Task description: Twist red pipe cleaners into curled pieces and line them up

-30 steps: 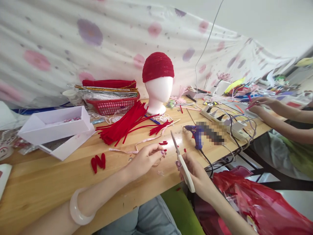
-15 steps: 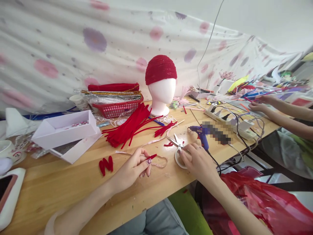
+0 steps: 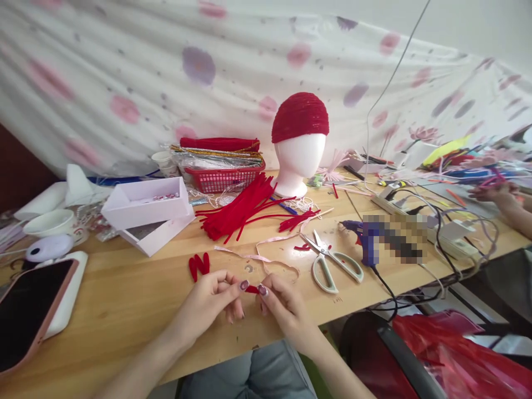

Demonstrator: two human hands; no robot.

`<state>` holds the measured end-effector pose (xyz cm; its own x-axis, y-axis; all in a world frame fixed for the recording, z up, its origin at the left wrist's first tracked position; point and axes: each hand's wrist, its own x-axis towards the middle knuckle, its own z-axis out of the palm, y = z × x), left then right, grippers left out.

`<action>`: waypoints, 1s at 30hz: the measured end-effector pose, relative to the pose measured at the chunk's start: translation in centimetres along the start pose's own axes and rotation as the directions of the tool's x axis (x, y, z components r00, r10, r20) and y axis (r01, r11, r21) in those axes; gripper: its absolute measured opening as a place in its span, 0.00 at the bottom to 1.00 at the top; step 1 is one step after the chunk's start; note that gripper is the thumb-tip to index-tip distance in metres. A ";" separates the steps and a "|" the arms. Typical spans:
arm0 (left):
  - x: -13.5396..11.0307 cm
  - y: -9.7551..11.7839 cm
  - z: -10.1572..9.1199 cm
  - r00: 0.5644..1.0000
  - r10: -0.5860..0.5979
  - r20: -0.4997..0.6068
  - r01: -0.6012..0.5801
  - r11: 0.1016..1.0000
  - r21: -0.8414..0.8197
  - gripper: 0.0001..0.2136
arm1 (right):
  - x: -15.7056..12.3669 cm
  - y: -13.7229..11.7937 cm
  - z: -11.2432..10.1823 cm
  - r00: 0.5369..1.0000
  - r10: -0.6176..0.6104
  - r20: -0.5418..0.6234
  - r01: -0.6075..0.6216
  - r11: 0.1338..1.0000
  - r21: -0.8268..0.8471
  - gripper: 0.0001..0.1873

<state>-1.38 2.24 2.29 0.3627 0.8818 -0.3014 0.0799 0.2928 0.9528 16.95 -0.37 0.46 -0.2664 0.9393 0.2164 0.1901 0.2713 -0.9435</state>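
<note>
A short piece of red pipe cleaner (image 3: 251, 289) spans the gap between my two hands, just above the table's front part. My left hand (image 3: 218, 296) pinches one end of it between thumb and fingers. At the other end, the thumb and fingertips of my right hand (image 3: 285, 310) are closed on it. Most of the piece is hidden by the fingers. Slightly open scissors (image 3: 325, 252) with pale handles lie to the right. Several red folded petal-like pieces (image 3: 199, 265) rest beyond my left hand. A pink measuring tape (image 3: 266, 259) curls behind both hands.
A bundle of red pipe cleaners (image 3: 236, 210) lies before a red basket (image 3: 224, 180). A white foam head (image 3: 299, 158) wears a red cap. A blue glue gun (image 3: 368, 244), a power strip (image 3: 390, 205), white boxes (image 3: 145, 202) and a phone (image 3: 33, 310) flank the work area. Another person's hand (image 3: 499, 194) shows at right.
My right hand has left the scissors, now lying on the table, and moved left to grip the red pipe cleaner alongside my left hand. The view has turned left.
</note>
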 end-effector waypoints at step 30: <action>-0.2 -1.0 2.4 0.889 0.234 -0.393 -0.289 0.954 -0.085 0.19 | -0.8 0.9 2.8 0.954 -0.030 -0.297 0.019 0.999 -0.041 0.17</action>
<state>0.69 0.85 1.49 -0.0240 0.9980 -0.0588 -0.1072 0.0559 0.9927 14.68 -1.51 -1.24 0.0210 0.9507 0.3093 0.2236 0.2971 -0.9283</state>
